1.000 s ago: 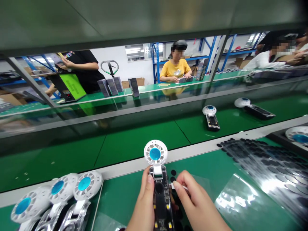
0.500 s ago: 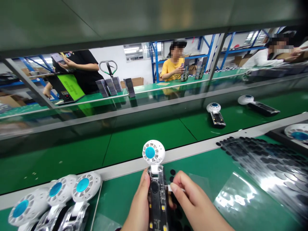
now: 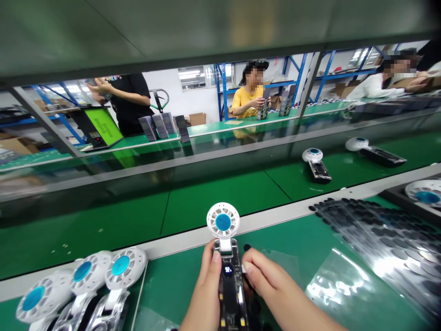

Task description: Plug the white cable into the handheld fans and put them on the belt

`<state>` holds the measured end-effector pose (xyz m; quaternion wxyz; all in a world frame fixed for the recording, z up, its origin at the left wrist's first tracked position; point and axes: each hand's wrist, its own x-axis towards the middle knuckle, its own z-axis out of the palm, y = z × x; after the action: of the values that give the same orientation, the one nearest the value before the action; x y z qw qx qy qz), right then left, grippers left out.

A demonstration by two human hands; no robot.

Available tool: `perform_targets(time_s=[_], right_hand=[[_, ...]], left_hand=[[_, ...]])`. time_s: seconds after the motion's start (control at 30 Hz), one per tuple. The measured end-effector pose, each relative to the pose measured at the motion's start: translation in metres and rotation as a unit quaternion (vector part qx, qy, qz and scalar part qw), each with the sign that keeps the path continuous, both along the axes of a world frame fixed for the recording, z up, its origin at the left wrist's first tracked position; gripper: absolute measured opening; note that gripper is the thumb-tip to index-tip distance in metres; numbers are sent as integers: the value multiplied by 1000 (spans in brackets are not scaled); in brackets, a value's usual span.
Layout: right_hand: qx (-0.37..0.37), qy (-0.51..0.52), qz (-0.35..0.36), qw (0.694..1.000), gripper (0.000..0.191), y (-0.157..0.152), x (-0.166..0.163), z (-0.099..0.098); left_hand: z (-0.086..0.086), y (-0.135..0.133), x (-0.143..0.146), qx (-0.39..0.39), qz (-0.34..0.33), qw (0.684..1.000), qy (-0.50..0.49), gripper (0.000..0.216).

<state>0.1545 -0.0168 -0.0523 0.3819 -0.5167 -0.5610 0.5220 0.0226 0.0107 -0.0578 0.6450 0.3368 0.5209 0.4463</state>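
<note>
My left hand [image 3: 204, 289] is wrapped round the left side of a handheld fan [image 3: 231, 285], which stands upright in front of me. The fan has a clear body over dark electronics and a round white head with a blue centre. A small display on the body is lit with white figures. At the body's right edge, my right hand [image 3: 263, 278] pinches a small white piece [image 3: 244, 268], mostly hidden by the fingers, against the fan's side. Several more fans [image 3: 119, 271] lie side by side at the lower left.
Beyond the work surface [image 3: 172, 276] runs a green conveyor belt [image 3: 193, 202] carrying two fans [image 3: 319, 170]. Sheets of black round stickers [image 3: 379, 225] and clear film [image 3: 336, 280] lie at right. Co-workers, including a person in yellow [image 3: 244, 99], are across the belt; grey boxes [image 3: 160, 126] stand there.
The fan's display has lit up; before, it was dark. The white piece in my right hand now sits against the fan's side. The fans on the belt have shifted slightly right.
</note>
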Motion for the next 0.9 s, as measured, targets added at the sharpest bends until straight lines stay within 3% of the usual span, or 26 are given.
perform_targets(time_s=[0.27,0.9], right_hand=[[-39,75,57,995,24,5,12,7],[-29,95,49,994,29,8,12,-1]], left_hand=[[3,-5,3,2,-18,999,-31,38],[-18,4,1,13,-25,991,-129,46]])
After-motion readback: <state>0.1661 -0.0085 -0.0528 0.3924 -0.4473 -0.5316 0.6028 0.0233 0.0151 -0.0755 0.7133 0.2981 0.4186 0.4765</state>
